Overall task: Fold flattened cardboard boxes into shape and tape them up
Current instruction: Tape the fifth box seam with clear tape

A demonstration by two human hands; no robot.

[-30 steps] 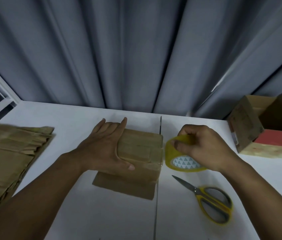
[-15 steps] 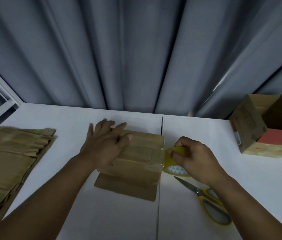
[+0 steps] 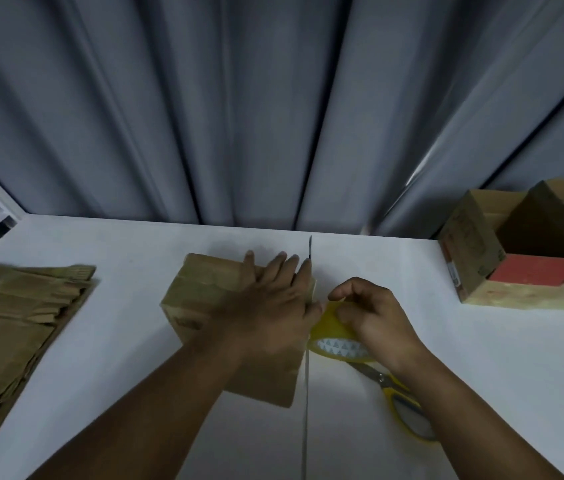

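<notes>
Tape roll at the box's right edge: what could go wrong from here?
1. Only the flat left hand pins the box; a pull by the right hand on the tape roll could drag or skew it, laying tape crooked.
2. The scissors lie partly under the right forearm, so reaching for them blind risks a nick.

On my feed I count one folded cardboard box [image 3: 204, 296] mid-bench [image 3: 135, 375], one stack of flattened boxes [image 3: 14, 327] at the left whose sheets I cannot number, one roll of yellow tape [image 3: 331, 329], one pair of scissors [image 3: 408, 410], one open carton [image 3: 467, 258] at the right holding one red block [image 3: 537, 275], and two hands: left hand [image 3: 273, 306], right hand [image 3: 374, 313].
</notes>
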